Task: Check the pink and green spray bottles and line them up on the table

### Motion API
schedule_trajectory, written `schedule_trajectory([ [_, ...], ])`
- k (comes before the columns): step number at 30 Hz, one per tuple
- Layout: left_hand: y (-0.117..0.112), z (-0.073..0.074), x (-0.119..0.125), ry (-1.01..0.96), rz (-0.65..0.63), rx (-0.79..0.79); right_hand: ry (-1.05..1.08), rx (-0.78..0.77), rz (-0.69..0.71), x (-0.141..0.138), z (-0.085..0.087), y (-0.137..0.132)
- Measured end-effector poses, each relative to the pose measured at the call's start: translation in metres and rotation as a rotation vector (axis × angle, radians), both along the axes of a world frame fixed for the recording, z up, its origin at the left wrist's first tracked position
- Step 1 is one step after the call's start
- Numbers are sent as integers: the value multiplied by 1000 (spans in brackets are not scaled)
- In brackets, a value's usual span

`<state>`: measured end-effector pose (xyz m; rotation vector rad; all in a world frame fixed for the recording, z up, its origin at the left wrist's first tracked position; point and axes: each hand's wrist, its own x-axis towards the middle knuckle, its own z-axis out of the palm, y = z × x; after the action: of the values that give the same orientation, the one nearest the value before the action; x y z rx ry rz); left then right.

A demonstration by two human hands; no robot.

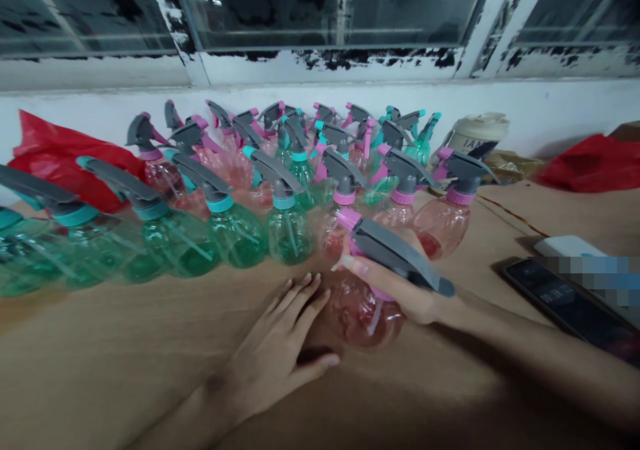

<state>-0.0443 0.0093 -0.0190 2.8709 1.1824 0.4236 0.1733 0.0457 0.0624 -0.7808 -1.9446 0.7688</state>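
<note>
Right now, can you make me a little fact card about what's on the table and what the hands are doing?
Right hand: gripping a pink spray bottle around the neck, below its grey trigger
Left hand: palm down, fingers spread, holding nothing, beside that bottle
Front left: a row of green spray bottles with teal collars
Behind: more spray bottles, pink and green
Right side: dark phone lying on the table
By the wall: white tub

Passable: near side of bench (pixel 125 363), leftward of left hand (pixel 280 343) | ahead: green bottles (pixel 180 243), pink bottles (pixel 445 220) block | right: phone (pixel 560 298) obstructs
</note>
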Motion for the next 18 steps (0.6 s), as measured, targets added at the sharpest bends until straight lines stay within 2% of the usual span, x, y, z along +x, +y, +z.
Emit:
schedule_trajectory([
  [8,-1,-3,0,-10,7,25,116,-83,82,0,-7,1],
  [18,0,1,0,23,-10,55,166,-80,90,-1,-12,1],
])
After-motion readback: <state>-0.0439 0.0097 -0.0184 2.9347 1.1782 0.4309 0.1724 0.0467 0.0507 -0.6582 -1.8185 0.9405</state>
